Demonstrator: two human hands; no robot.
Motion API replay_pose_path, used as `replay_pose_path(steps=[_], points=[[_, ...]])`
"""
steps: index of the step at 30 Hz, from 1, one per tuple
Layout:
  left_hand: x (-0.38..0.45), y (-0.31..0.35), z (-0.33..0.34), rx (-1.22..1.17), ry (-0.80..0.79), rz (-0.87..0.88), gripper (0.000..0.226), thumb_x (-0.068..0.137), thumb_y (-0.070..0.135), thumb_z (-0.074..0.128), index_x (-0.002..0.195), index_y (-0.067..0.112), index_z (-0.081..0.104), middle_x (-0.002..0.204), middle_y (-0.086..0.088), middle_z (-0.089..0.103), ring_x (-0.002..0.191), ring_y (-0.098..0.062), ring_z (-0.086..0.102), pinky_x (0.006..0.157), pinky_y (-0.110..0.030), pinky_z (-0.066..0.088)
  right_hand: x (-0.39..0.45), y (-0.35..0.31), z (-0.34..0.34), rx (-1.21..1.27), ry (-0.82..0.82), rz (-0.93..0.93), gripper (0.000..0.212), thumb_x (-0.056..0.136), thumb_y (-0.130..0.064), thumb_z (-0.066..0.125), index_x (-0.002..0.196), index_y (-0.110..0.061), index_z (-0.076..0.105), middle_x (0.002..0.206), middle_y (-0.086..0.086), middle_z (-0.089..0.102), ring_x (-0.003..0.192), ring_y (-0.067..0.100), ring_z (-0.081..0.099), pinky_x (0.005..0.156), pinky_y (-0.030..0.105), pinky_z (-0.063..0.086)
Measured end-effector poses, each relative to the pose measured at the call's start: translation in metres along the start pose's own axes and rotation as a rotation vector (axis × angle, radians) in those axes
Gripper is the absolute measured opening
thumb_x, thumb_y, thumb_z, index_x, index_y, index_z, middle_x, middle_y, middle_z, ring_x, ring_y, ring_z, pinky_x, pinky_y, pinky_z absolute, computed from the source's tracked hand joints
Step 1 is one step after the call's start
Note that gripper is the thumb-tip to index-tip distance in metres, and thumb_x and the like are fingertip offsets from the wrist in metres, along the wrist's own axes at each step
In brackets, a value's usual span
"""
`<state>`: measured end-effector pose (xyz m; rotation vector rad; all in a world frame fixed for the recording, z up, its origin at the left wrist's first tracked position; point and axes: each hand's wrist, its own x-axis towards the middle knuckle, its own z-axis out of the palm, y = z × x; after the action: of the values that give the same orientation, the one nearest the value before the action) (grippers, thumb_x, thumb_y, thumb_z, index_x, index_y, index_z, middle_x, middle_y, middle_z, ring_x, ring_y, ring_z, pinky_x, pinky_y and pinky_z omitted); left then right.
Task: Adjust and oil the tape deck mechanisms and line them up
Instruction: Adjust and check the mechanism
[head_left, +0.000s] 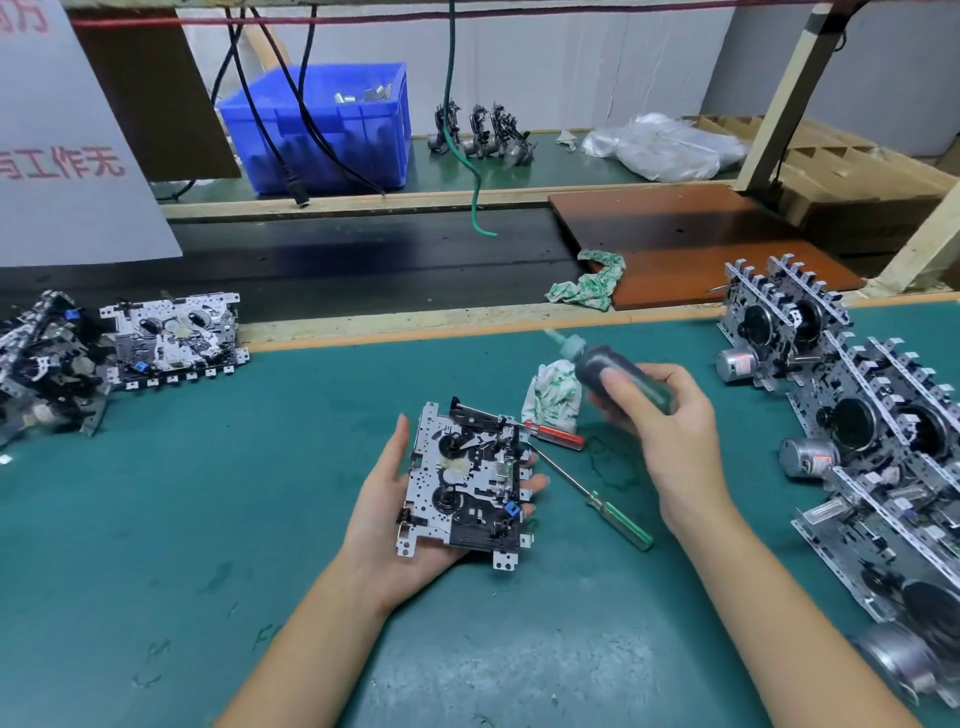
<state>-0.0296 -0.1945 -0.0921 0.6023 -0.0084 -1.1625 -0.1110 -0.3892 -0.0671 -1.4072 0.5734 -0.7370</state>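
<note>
Resting on left hand (395, 525) fingers, tape deck mechanism (465, 480); right hand (660, 421) grips oil bottle (613, 371).

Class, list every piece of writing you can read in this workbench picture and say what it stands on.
"与工作无", red characters cut off at the edges: on the white sign board hanging at upper left.
Red strokes at that board's top edge: cropped, unreadable.
Red label on the small silver cylindrical motor at right: too small to read.

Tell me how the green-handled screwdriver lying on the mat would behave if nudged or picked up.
The green-handled screwdriver looks stiff: a thin straight metal shaft in a hard translucent handle. Lying flat on the green mat, its rounded handle would probably let it roll if nudged sideways. It seems light, with most weight in the handle, so gripping there should balance it.
</note>
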Motion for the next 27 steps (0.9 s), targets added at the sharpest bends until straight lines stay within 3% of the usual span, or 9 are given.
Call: replay_pose_path(steps=[2,5,10,15,20,22,24,26,27], points=[[0.000,-0.001,-0.001,-0.002,0.014,0.008,0.081,0.084,0.066,0.041,0.123,-0.002,0.060,0.134,-0.030,0.049,0.121,-0.049,0.050,0.098,-0.059,0.042,0.005,0.005,-0.004,-0.146,-0.002,-0.035,0.027,0.072,-0.022,0.079,0.089,-0.026,0.059,0.081,-0.009,0.071,0.073,0.000,0.065,0.065,0.011,0.048],[0.001,-0.003,-0.003,0.003,0.033,0.033,0.083,0.084,0.069,0.039,0.121,-0.002,0.062,0.133,-0.030,0.051,0.120,-0.046,0.052,0.098,-0.058,0.042,0.009,0.012,-0.008,-0.109,-0.048,-0.022,0.029,0.074,-0.012,0.077,0.093,-0.028,0.063,0.087,-0.016,0.071,0.084,-0.003,0.065,0.069,0.009,0.047],[-0.002,-0.006,0.001,-0.093,0.029,0.116,0.088,0.077,0.070,0.046,0.119,-0.006,0.061,0.132,-0.031,0.051,0.119,-0.049,0.051,0.093,-0.063,0.043,0.013,0.016,-0.011,-0.141,0.012,-0.051,0.032,0.075,-0.010,0.076,0.092,-0.029,0.057,0.088,-0.012,0.068,0.075,-0.005,0.063,0.064,0.007,0.045],[-0.004,-0.005,0.006,-0.178,0.034,0.190,0.096,0.071,0.069,0.053,0.129,-0.008,0.049,0.130,-0.034,0.051,0.116,-0.053,0.051,0.089,-0.066,0.044,0.013,0.023,-0.011,-0.261,0.030,-0.063,0.037,0.075,-0.008,0.074,0.089,-0.028,0.047,0.087,-0.008,0.070,0.077,0.002,0.063,0.070,0.022,0.045],[-0.005,-0.003,0.006,-0.209,0.029,0.189,0.098,0.072,0.070,0.051,0.133,-0.006,0.043,0.132,-0.034,0.049,0.116,-0.054,0.050,0.093,-0.061,0.041,0.013,0.026,-0.007,-0.271,0.008,-0.057,0.039,0.077,-0.008,0.073,0.093,-0.030,0.046,0.095,-0.011,0.066,0.077,-0.005,0.059,0.069,0.013,0.042],[-0.005,-0.003,0.005,-0.171,0.014,0.170,0.098,0.073,0.073,0.048,0.134,-0.004,0.043,0.133,-0.032,0.049,0.117,-0.053,0.050,0.093,-0.061,0.045,0.010,0.017,-0.007,-0.278,0.127,-0.190,0.037,0.078,-0.013,0.075,0.098,-0.026,0.047,0.095,-0.010,0.057,0.084,0.005,0.056,0.071,0.015,0.041],[-0.005,-0.003,0.003,-0.070,0.003,0.112,0.100,0.074,0.077,0.041,0.134,-0.003,0.047,0.135,-0.029,0.049,0.119,-0.051,0.050,0.095,-0.060,0.044,0.002,0.004,-0.013,-0.328,0.270,-0.478,0.024,0.082,-0.024,0.069,0.093,-0.020,0.048,0.084,-0.006,0.052,0.077,0.012,0.050,0.070,0.022,0.039],[-0.005,-0.003,0.001,0.050,-0.023,0.031,0.103,0.073,0.082,0.035,0.131,-0.001,0.054,0.137,-0.028,0.047,0.122,-0.050,0.048,0.099,-0.058,0.042,-0.012,-0.003,-0.016,-0.379,0.256,-0.653,0.015,0.083,-0.031,0.061,0.084,-0.022,0.049,0.072,-0.010,0.050,0.063,0.005,0.044,0.061,0.020,0.037],[-0.006,-0.002,0.001,0.104,-0.050,-0.007,0.103,0.073,0.083,0.034,0.130,-0.001,0.055,0.138,-0.028,0.046,0.123,-0.051,0.046,0.101,-0.057,0.041,-0.020,-0.005,-0.016,-0.412,0.168,-0.659,0.012,0.082,-0.032,0.059,0.082,-0.025,0.050,0.067,-0.011,0.052,0.059,0.004,0.044,0.057,0.019,0.038]])
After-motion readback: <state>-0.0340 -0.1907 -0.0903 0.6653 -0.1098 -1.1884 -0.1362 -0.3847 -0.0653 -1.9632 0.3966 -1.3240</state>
